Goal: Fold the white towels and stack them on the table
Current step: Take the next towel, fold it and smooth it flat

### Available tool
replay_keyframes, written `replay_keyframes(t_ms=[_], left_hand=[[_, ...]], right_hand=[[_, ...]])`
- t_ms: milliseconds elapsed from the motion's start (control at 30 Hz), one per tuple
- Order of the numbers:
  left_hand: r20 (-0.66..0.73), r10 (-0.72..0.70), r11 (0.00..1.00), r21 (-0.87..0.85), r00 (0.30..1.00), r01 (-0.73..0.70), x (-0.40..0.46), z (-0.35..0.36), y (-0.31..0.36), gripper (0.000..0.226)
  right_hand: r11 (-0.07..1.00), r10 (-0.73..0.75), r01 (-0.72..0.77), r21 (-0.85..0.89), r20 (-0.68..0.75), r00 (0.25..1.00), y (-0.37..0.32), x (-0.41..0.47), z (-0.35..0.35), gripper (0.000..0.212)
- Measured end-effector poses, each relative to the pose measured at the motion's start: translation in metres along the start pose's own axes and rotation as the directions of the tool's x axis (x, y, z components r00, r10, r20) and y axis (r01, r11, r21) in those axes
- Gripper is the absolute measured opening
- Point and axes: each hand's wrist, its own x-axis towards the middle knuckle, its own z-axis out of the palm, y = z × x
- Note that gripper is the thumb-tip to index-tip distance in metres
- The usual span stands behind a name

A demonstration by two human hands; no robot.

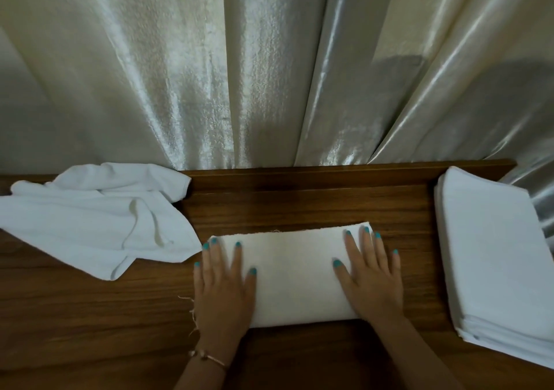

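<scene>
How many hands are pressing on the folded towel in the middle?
2: the left hand lies flat on the left end of the folded towel, the right hand on its right end.

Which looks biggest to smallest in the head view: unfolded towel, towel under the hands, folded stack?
By apparent area only:
1. Unfolded towel, rumpled on the left.
2. Folded stack on the right, close behind; it runs off frame, so this pair is unsure.
3. Towel under the hands, clearly smallest.

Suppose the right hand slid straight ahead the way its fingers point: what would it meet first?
Probably bare brown wooden table, then its raised back ledge and the cream satin curtain. The right hand lies flat on the folded white towel.
</scene>
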Motion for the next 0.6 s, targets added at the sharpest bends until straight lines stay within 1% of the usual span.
replay_keyframes(t_ms=[67, 133, 200, 300, 433, 533, 600], left_hand=[[0.024, 0.066, 0.996, -0.062, 0.998, -0.065, -0.004, -0.002, 0.014, 0.068], [0.125, 0.053, 0.994, -0.101, 0.991, -0.04, -0.006, 0.004, 0.022, 0.073], [0.097, 0.021, 0.996, -0.089, 0.995, -0.013, -0.004, 0.011, 0.022, 0.074], [0.047, -0.006, 0.999, -0.041, 0.999, 0.008, 0.001, 0.018, 0.02, 0.076], [0.05, 0.011, 0.998, -0.061, 0.999, -0.008, 0.02, 0.015, 0.023, 0.076], [0.017, 0.019, 0.998, -0.065, 1.0, -0.018, 0.049, 0.014, 0.023, 0.076], [0.048, 0.025, 0.998, -0.062, 0.999, -0.022, 0.065, 0.012, 0.024, 0.076]], right_hand=[[0.999, -0.033, 0.033, -0.023, 0.037, 0.999, -0.003, -0.006, -0.001, 0.077], [0.998, -0.043, 0.046, -0.032, 0.091, 0.995, -0.006, -0.007, 0.001, 0.082], [0.999, -0.033, 0.035, -0.019, 0.097, 0.995, -0.007, -0.004, 0.003, 0.084], [0.999, -0.031, 0.032, -0.014, 0.112, 0.993, -0.006, 0.0, 0.001, 0.078], [1.0, -0.011, 0.012, -0.009, 0.105, 0.994, -0.01, 0.022, 0.0, 0.077], [1.0, -0.008, 0.006, 0.018, 0.093, 0.996, -0.014, 0.045, -0.003, 0.076], [1.0, -0.001, -0.001, 0.02, 0.096, 0.995, -0.017, 0.061, -0.005, 0.074]])
